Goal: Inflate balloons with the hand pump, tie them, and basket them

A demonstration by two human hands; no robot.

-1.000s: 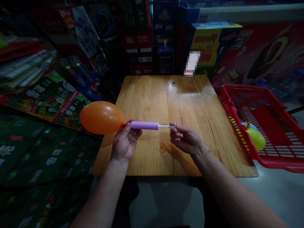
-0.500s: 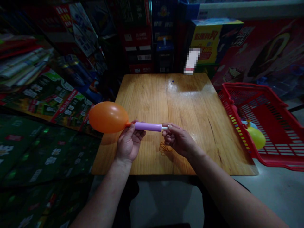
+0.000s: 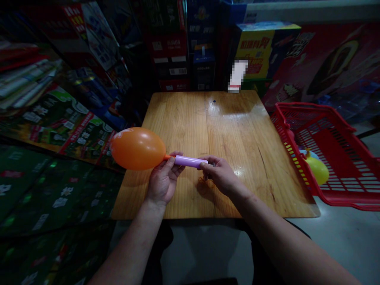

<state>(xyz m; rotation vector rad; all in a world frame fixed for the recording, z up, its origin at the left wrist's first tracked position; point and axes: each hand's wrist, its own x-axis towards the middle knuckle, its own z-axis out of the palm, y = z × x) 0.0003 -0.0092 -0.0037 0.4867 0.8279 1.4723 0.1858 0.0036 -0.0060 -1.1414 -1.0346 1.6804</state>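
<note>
An inflated orange balloon (image 3: 138,148) with a pale print at its far end lies sideways above the table's left edge. Its neck is pinched between the thumb and fingers of my left hand (image 3: 162,180), where it meets the tip of a purple balloon pump (image 3: 190,161). My right hand (image 3: 219,174) is closed at the pump's other end, its thumb against the barrel; the handle is hidden in the fingers. Below that hand, partly covered, thin orange rubber bands (image 3: 204,183) rest on the wooden table (image 3: 190,118).
To the right stands a red basket (image 3: 341,150) with a yellow balloon (image 3: 317,170) and a pale blue one inside. Green cartons (image 3: 59,194) are stacked at the left. Boxes (image 3: 170,59) line the table's back edge, where a blurred-out white item (image 3: 238,75) sits.
My right hand has pushed the pump's white rod into the barrel, so the rod no longer shows. The orange balloon looks slightly larger, and the pump tilts down a little to the right.
</note>
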